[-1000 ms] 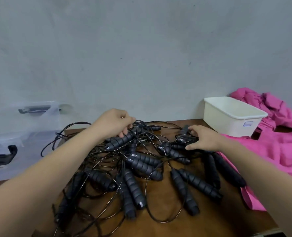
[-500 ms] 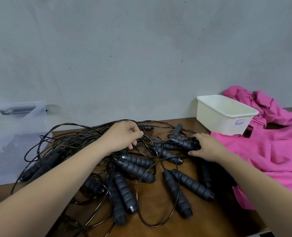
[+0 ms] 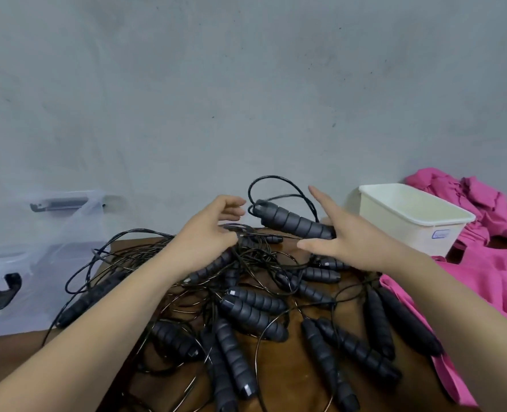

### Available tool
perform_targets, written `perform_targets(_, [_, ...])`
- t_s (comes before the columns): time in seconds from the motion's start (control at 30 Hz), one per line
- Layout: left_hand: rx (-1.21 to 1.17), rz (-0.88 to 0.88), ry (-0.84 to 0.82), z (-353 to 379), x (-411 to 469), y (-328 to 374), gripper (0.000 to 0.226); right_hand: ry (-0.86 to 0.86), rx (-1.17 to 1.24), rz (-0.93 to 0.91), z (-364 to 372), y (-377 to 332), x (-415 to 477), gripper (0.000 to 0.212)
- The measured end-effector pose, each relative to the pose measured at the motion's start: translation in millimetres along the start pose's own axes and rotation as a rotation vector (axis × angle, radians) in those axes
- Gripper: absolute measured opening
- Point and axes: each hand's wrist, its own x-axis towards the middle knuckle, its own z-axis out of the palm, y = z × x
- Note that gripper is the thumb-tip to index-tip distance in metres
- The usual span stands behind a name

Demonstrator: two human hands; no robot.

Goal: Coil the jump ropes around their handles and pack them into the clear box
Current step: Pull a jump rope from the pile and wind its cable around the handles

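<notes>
A tangle of black jump ropes [image 3: 246,307] with ribbed dark-grey handles and thin cords covers the brown table [image 3: 294,385]. My right hand [image 3: 347,245] grips the butt end of one handle [image 3: 291,223], lifted above the pile and pointing left, its cord looping up behind it; my index finger is stretched out. My left hand [image 3: 207,236] hovers just left of that handle's cord end, fingers loosely curled and apart, over the cords. The clear box [image 3: 11,263] with black latches stands at the far left.
A white plastic tub [image 3: 410,224] stands at the back right, against the grey wall. Pink cloth [image 3: 496,272] is heaped behind and beside it and hangs over the table's right edge. Loose cords trail toward the clear box.
My right hand has lifted one handle out of the pile and raised it. My left hand has let go of the cords, risen and opened toward that handle.
</notes>
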Motion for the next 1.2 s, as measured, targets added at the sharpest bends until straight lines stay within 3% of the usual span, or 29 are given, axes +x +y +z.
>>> perform_targets(0.17, [-0.217,0.008,-0.149,-20,-17,-1,0.08,-0.32,0.394,-0.062,14,-69,8,0.096])
perform_targets(0.3, [-0.404,0.07,-0.04,-36,-25,-10,0.079,-0.41,0.658,-0.159,38,-91,21,0.081])
perform_targets(0.37, [-0.445,0.072,0.097,-46,-25,-21,0.08,-0.433,0.729,-0.158,46,-94,27,0.066])
perform_targets(0.43, [-0.365,0.125,0.257,-56,-25,-27,0.087,-0.459,0.7,-0.16,54,-95,35,0.044])
perform_targets(0.53, [0.062,0.338,0.301,-68,-27,-27,0.093,-0.499,0.735,-0.116,59,-95,46,0.023])
perform_targets(0.67, [0.306,0.396,0.223,-78,-27,-22,0.087,-0.546,0.726,-0.121,54,-94,58,0.033])
perform_targets(0.87, [0.351,0.317,0.14,-86,-36,-4,0.065,-0.532,0.637,-0.112,32,-106,64,0.028])
perform_targets(0.93, [0.351,0.207,-0.046,-88,-44,-18,0.064,-0.521,0.611,-0.1,30,-109,64,0.032])
perform_targets(1.0, [0.296,0.131,0.053,-105,-22,-57,0.087,-0.478,0.613,-0.107,31,-111,66,0.037])
perform_targets(1.03, [0.328,0.184,0.081,-105,-19,-62,0.097,-0.44,0.618,-0.119,32,-113,68,0.036])
perform_targets(1.1, [0.355,0.35,0.049,-87,-26,-34,0.089,-0.371,0.656,-0.144,35,-113,71,0.036])
perform_targets(1.13, [0.408,0.354,0.211,-78,-26,-13,0.089,-0.343,0.695,-0.148,38,-112,73,0.039])
perform_targets(1.2, [0.246,0.427,0.415,-74,-39,1,0.094,-0.286,0.76,-0.142,43,-113,76,0.042])
